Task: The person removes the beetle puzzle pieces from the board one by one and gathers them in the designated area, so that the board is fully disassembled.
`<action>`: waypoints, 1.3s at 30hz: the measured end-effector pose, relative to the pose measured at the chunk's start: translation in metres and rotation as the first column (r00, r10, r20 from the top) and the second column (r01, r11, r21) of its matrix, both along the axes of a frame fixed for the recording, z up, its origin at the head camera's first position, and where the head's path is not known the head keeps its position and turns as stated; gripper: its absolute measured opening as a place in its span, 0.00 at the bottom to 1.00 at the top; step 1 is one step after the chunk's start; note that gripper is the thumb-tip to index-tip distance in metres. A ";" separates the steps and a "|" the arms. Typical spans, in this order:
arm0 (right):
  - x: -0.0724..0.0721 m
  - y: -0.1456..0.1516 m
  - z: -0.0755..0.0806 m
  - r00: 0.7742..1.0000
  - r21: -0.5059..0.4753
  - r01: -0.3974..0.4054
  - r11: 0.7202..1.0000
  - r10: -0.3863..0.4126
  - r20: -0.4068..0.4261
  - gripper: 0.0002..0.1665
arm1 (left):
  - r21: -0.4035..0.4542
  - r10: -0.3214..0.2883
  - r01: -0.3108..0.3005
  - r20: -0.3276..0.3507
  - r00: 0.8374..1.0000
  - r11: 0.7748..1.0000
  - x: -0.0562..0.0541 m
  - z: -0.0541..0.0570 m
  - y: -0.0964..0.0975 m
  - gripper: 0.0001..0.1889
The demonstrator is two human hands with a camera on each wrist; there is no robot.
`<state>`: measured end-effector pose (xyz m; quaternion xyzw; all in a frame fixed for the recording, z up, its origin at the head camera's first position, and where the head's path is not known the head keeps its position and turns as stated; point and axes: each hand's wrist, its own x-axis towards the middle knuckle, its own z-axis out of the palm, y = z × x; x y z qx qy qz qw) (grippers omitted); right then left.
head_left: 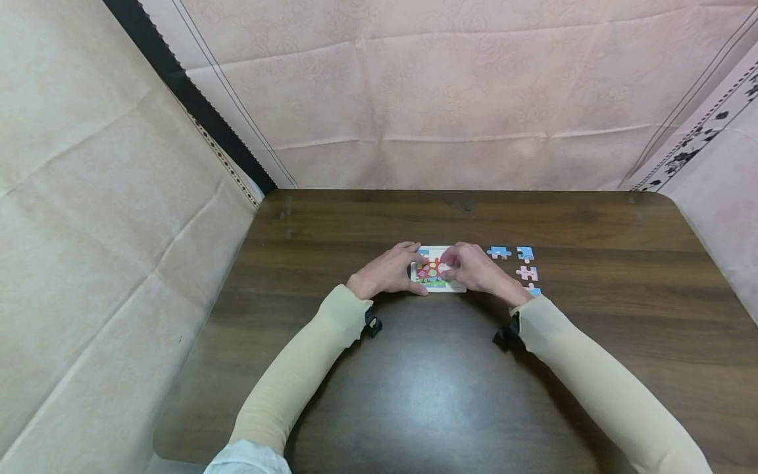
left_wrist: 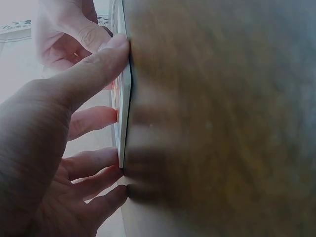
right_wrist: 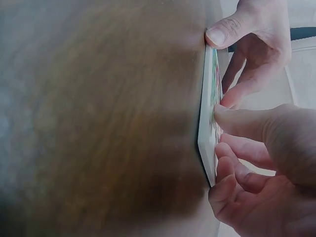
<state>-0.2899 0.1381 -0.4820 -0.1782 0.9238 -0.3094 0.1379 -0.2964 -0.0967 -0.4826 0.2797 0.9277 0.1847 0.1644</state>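
Note:
A small jigsaw puzzle board [head_left: 437,288] with a white border and a colourful red, green and blue picture lies flat on the table. My left hand [head_left: 391,270] holds its left side, thumb on the near edge and fingers reaching to the far part. In the left wrist view, the thumb [left_wrist: 116,47] rests against the board's rim [left_wrist: 124,98]. Over the board's right half, my right hand [head_left: 474,266] has curled fingers and thumb set down close together at a puzzle piece, mostly hidden by them. The right thumb [right_wrist: 237,121] touches the picture surface.
To the right of the board lie loose puzzle pieces: a blue one [head_left: 499,252], another blue one [head_left: 525,253], a pink one [head_left: 526,272] and a blue one [head_left: 533,290] partly behind the right forearm. Beneath is a brown wooden table [head_left: 414,395], with pale cloth [head_left: 462,99] hanging behind.

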 end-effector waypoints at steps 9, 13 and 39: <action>0.003 -0.003 0.002 1.000 -0.039 0.004 0.999 -0.004 0.002 0.20 | 0.008 0.012 -0.012 0.005 1.000 1.000 0.000 0.000 0.000 0.40; 0.003 -0.003 0.002 1.000 -0.047 0.007 0.999 -0.008 -0.006 0.20 | 0.011 0.013 -0.013 0.003 1.000 1.000 0.000 -0.001 0.000 0.41; 0.010 0.017 0.000 0.995 -0.090 0.044 0.995 -0.052 -0.083 0.19 | 0.014 0.073 -0.074 0.051 0.996 0.997 0.003 -0.002 0.000 0.54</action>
